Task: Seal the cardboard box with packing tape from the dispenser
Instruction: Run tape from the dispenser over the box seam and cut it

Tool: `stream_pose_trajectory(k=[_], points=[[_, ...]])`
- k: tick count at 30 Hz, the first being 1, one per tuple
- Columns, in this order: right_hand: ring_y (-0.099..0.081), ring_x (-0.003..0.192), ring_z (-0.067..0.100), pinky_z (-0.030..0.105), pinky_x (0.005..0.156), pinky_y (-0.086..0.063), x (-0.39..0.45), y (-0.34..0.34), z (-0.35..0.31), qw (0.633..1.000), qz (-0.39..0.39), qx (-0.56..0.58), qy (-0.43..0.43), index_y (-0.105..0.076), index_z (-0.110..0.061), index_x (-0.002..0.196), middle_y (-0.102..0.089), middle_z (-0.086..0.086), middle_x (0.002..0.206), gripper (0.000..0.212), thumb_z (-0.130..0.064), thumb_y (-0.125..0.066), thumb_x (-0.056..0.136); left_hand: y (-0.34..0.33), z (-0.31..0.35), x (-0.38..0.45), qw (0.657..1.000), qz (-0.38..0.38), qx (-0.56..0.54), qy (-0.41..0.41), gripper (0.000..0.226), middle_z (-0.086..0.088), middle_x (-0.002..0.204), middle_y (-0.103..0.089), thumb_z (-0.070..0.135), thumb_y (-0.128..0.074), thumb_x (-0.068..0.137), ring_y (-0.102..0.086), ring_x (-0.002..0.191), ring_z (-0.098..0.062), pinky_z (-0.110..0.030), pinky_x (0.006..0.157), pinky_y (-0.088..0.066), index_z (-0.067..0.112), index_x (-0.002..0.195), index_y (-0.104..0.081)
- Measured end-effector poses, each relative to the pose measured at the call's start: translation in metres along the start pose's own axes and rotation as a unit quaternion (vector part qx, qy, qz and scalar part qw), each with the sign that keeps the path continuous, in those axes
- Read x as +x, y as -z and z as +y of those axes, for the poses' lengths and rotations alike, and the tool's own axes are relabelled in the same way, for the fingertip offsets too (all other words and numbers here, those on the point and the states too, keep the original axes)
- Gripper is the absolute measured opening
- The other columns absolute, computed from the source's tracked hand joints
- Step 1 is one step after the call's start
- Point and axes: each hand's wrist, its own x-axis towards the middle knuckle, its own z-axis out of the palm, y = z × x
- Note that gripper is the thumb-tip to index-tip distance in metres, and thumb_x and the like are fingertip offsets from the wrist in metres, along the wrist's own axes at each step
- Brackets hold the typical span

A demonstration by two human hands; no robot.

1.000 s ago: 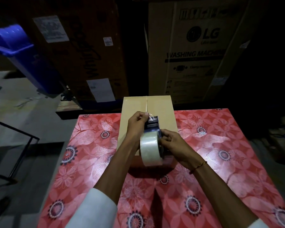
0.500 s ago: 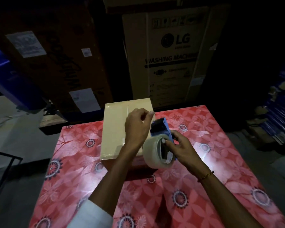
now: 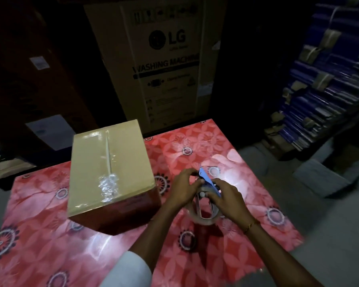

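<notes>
A brown cardboard box (image 3: 87, 177) stands on the red floral table (image 3: 50, 245), left of my hands. Clear tape (image 3: 108, 160) runs along its top seam and ends in a crumpled, shiny patch near the front edge. To the right of the box, both hands hold the blue tape dispenser (image 3: 207, 180) just above the table. My left hand (image 3: 183, 188) grips its front end. My right hand (image 3: 226, 200) wraps the handle over the clear tape roll (image 3: 203, 216). Neither hand touches the box.
A tall LG washing-machine carton (image 3: 164, 65) stands behind the table. Dark cartons (image 3: 29, 90) fill the back left. Stacked blue flat packs (image 3: 330, 79) lean at the right. A grey block (image 3: 319, 179) lies on the floor beyond the table's right edge.
Both hands carried the dispenser off the box top, right and down toward the table. The left hand went from the tape end above the box to the dispenser's front. The view swung right.
</notes>
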Motion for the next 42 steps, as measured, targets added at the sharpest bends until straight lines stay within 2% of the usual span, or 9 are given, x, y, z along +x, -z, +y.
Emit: stream_pose_trajectory(k=[3,8,12,17,25,31,33,36,42], points=[[-0.064,0.103,0.025,0.032,0.07,-0.037,0.003,0.0,0.028,0.998,-0.025,-0.055,-0.027,-0.062,-0.025,0.126,-0.068,0.002,0.114,0.037,-0.04,-0.065,0.092,-0.03,-0.013,0.012,0.999,-0.032,-0.014,0.024,0.059,-0.009,0.128,-0.066,0.043,-0.059,0.08,-0.06,0.119,-0.024,-0.036,0.101,-0.045,0.007,0.127,-0.065],[-0.063,0.103,0.029,0.037,0.074,-0.045,0.009,0.004,0.056,0.994,-0.062,-0.086,-0.031,-0.06,-0.025,0.126,-0.067,0.005,0.112,0.035,-0.041,-0.06,0.095,-0.059,-0.016,0.022,0.997,-0.056,-0.032,0.047,0.059,-0.007,0.128,-0.066,0.038,-0.057,0.079,-0.06,0.112,-0.016,-0.027,0.095,-0.044,0.007,0.128,-0.065],[-0.062,0.104,0.031,0.039,0.075,-0.046,0.017,0.007,0.068,0.994,-0.069,-0.082,-0.035,-0.06,-0.021,0.127,-0.067,0.009,0.112,0.036,-0.039,-0.06,0.095,-0.08,-0.024,0.033,0.995,-0.029,-0.063,0.069,0.055,-0.007,0.124,-0.068,0.041,-0.061,0.08,-0.064,0.112,-0.02,-0.038,0.097,-0.05,0.012,0.126,-0.068],[-0.064,0.102,0.032,0.036,0.071,-0.043,0.025,0.004,0.076,0.994,-0.065,-0.08,-0.034,-0.059,-0.021,0.128,-0.068,0.01,0.111,0.038,-0.044,-0.056,0.097,-0.089,-0.02,0.04,0.987,-0.019,-0.123,0.102,0.04,-0.01,0.122,-0.068,0.018,-0.064,0.096,-0.063,0.108,-0.018,-0.028,0.088,-0.048,0.008,0.135,-0.061],[-0.066,0.103,0.029,0.039,0.079,-0.052,0.027,-0.001,0.081,0.995,-0.058,-0.051,-0.065,-0.059,-0.026,0.132,-0.07,0.007,0.113,0.039,-0.037,-0.061,0.095,-0.096,-0.028,0.044,0.985,-0.019,-0.135,0.106,0.039,-0.004,0.101,-0.071,0.02,-0.063,0.097,-0.067,0.087,-0.012,-0.028,0.08,-0.054,0.012,0.136,-0.06],[-0.063,0.111,0.034,0.042,0.087,-0.053,0.028,-0.002,0.074,0.994,-0.05,-0.074,-0.07,-0.056,-0.021,0.135,-0.067,0.01,0.122,0.042,-0.023,-0.061,0.093,-0.083,-0.028,0.045,0.983,-0.001,-0.116,0.14,0.047,-0.016,0.12,-0.068,0.03,-0.056,0.102,-0.063,0.105,-0.026,-0.034,0.088,-0.05,0.005,0.141,-0.052],[-0.058,0.115,0.036,0.043,0.09,-0.051,0.028,-0.002,0.066,0.994,-0.028,-0.088,-0.058,-0.055,-0.018,0.137,-0.062,0.012,0.126,0.045,-0.02,-0.059,0.092,-0.072,-0.029,0.046,0.984,0.028,-0.101,0.145,0.041,-0.017,0.12,-0.068,0.03,-0.054,0.103,-0.063,0.108,-0.03,-0.033,0.085,-0.047,0.002,0.133,-0.058],[-0.058,0.111,0.036,0.041,0.087,-0.048,0.032,-0.001,0.041,0.996,0.03,-0.088,-0.003,-0.062,-0.015,0.127,-0.064,0.012,0.12,0.036,-0.02,-0.057,0.092,-0.05,-0.03,0.045,0.986,0.096,-0.069,0.115,0.03,-0.021,0.1,-0.072,0.025,-0.057,0.101,-0.067,0.096,-0.036,-0.037,0.075,-0.047,-0.002,0.106,-0.068],[-0.062,0.104,0.029,0.041,0.086,-0.05,0.056,-0.022,-0.041,0.991,0.066,-0.034,0.114,-0.067,-0.014,0.116,-0.068,0.008,0.112,0.03,-0.03,-0.054,0.094,0.018,0.001,0.021,0.981,0.186,-0.039,0.033,0.026,-0.011,0.083,-0.069,0.023,-0.055,0.101,-0.058,0.074,-0.022,-0.035,0.069,-0.043,0.003,0.093,-0.07]])
